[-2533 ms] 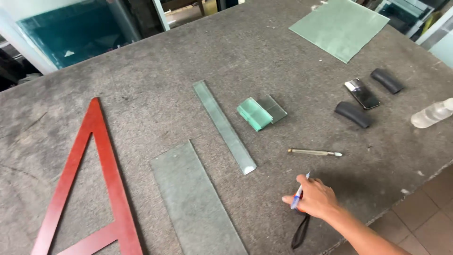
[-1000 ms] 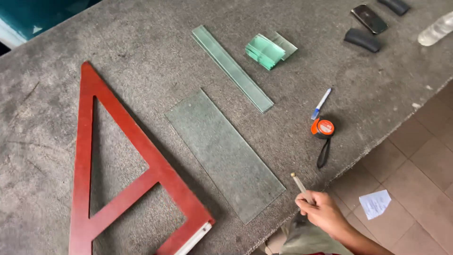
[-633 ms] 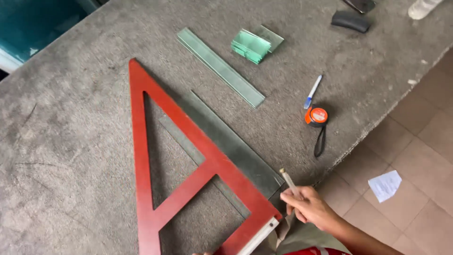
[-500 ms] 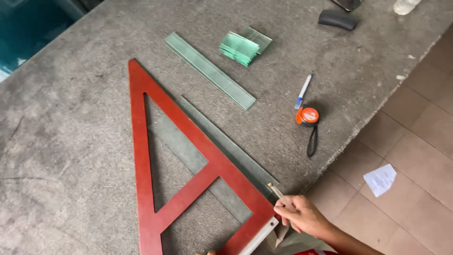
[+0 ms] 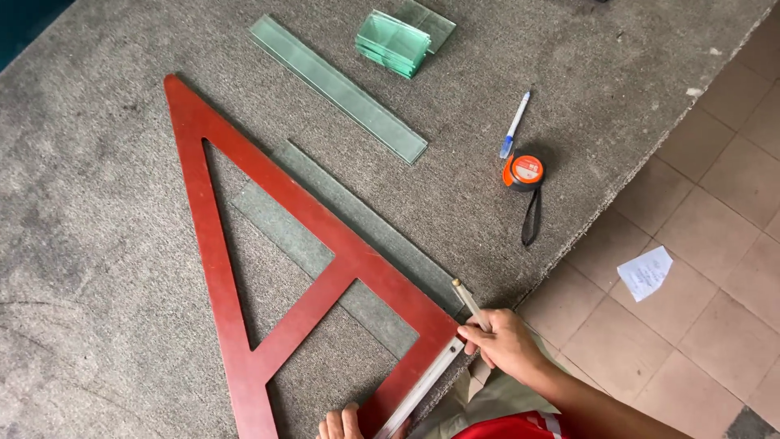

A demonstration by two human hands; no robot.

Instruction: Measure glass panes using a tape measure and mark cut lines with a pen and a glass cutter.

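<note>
The red triangular square (image 5: 268, 268) lies on the grey table (image 5: 97, 268), across a glass sheet (image 5: 357, 236). At six o'clock, the left hand (image 5: 345, 423) presses its base, fingers together. At four o'clock, the right hand (image 5: 504, 345) pinches a glass cutter (image 5: 470, 302) against the square's edge.

Red triangle square (image 5: 213, 244), pale-green glass strip (image 5: 337, 86) (orange tape measure (image 5: 524, 171)).
</note>
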